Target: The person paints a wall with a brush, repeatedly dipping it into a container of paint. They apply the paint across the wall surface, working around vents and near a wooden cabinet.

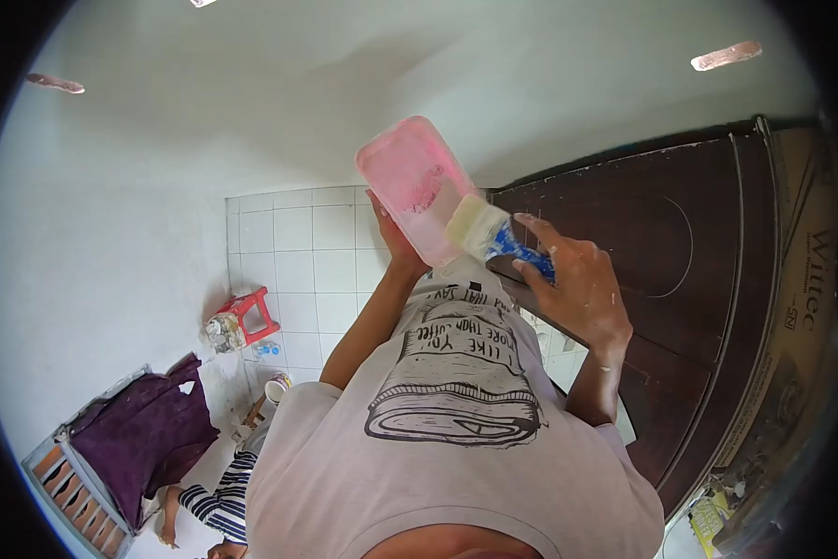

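My left hand (pixel 390 244) holds up a pink translucent plastic container (pixel 419 186) with whitish paint inside; most of that hand is hidden behind it. A paintbrush (pixel 494 237) with a blue handle and pale bristles is gripped in my paint-speckled right hand (pixel 577 291), and the bristles rest at the container's open edge. Below both arms is my grey printed t-shirt (pixel 456 410).
A dark brown door (pixel 680 279) stands to the right, with a cardboard box (pixel 801 279) beside it. On the white tiled floor (pixel 298 252) are a red stool (pixel 249 315), a cup (pixel 277 386) and a purple cloth (pixel 149 433) on a crate. Another person's striped sleeve (pixel 216 503) is at lower left.
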The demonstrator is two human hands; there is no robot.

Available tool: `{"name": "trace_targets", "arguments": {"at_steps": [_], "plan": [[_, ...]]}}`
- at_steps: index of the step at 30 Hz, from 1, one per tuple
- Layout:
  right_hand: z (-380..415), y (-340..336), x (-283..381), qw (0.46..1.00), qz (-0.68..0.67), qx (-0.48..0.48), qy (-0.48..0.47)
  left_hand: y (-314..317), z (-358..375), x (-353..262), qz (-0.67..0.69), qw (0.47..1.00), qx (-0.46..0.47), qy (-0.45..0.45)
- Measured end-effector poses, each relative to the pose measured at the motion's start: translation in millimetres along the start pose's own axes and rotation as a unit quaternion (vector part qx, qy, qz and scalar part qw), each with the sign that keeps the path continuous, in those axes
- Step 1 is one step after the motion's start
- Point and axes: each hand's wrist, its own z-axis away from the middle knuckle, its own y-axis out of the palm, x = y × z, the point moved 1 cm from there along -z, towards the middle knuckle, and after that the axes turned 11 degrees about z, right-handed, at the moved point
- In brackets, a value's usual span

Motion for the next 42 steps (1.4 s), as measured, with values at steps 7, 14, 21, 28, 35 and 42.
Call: {"name": "trace_targets", "arguments": {"at_steps": [7, 14, 21, 28, 35, 42], "plan": [[-3, 31, -2, 0.996, 0.077, 0.05, -0.013, 4, 0, 21, -0.042, 0.998, -0.029, -0.033], [-3, 36, 6, 0.994, 0.066, 0.082, 0.023, -10, 3, 16, -0.057, 0.997, -0.058, 0.004], [-11, 49, -15, 0.997, 0.055, 0.037, -0.051, -10, 9, 18, -0.012, 0.998, -0.022, -0.058], [-4, 17, -45, 0.976, -0.169, 0.136, 0.002, -5, 13, 4, -0.063, 0.997, -0.045, 0.008], [5, 64, -56, 0.89, -0.439, 0.119, -0.012, 10, 12, -1, -0.078, 0.996, -0.039, 0.009], [-5, 84, -63, 0.863, -0.49, 0.121, -0.01, 0, 7, -1, -0.083, 0.996, -0.036, 0.018]]}}
